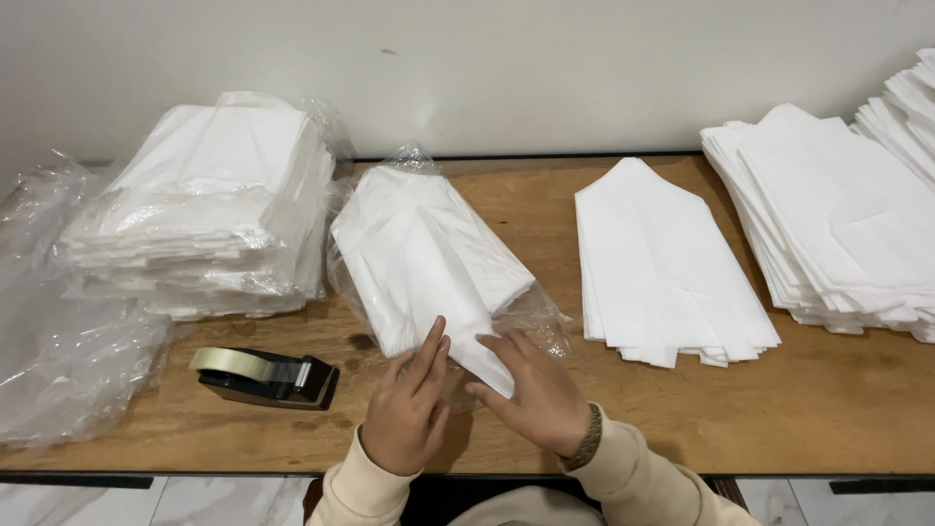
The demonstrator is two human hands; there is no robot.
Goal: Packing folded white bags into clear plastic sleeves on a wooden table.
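A stack of folded white napkins sits inside a clear plastic bag (419, 248) in the middle of a wooden table (838, 399). My left hand (407, 414) rests at the bag's near end with its index finger pressed on the plastic. Beside it, my right hand (536, 394) lies on the bag's near corner, fingers spread and pressing the plastic down over the napkins. Neither hand grips anything closed.
A black tape dispenser (268, 377) stands left of my hands. Bagged napkin packs (209, 209) are piled at the back left, with loose clear plastic (58, 341) at the far left. Unbagged napkin stacks lie at the right (662, 268) and far right (838, 219).
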